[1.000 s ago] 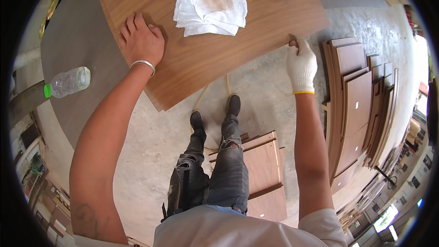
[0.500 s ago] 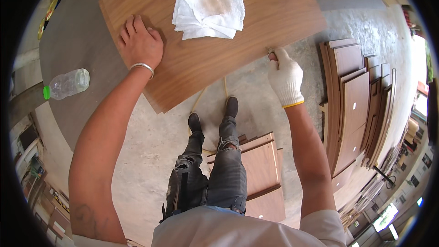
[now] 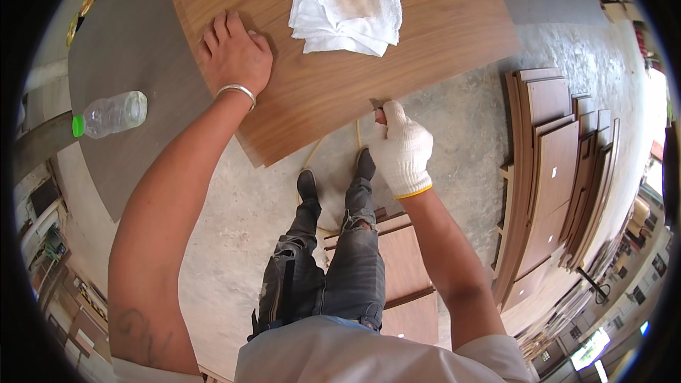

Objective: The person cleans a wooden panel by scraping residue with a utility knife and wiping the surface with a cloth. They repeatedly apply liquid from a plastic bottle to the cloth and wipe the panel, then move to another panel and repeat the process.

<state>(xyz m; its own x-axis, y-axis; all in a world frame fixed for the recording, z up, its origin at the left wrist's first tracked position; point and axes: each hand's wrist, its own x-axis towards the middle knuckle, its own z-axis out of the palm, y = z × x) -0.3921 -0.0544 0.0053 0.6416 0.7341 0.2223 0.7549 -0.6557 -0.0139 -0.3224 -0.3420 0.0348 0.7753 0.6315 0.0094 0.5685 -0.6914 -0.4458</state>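
Note:
My bare left hand (image 3: pixel 236 55), with a silver bangle at the wrist, lies on a wood-grain panel (image 3: pixel 312 103) near its left edge, fingers stretched out. A white knitted glove with a yellow cuff covers my right hand (image 3: pixel 406 147). Its fingers are closed at the panel's near edge, with a bare fingertip poking out of the glove. A small dark bit shows at that fingertip; what it is, I cannot make out. On the panel rests a folded white cloth (image 3: pixel 323 25) with a brown stain. At least one more sheet shows under the panel's left edge.
The panel lies on a grey tabletop (image 3: pixel 152 42), where a clear bottle with a green cap (image 3: pixel 117 115) lies on its side. Stacked brown boards (image 3: pixel 546 177) stand on the floor at right. More boards (image 3: pixel 401 259) lie beside my legs.
My right hand has moved left along the panel's near edge, still closed. My left hand stays on the panel. The whole view has shifted slightly, so panel and cloth appear further right.

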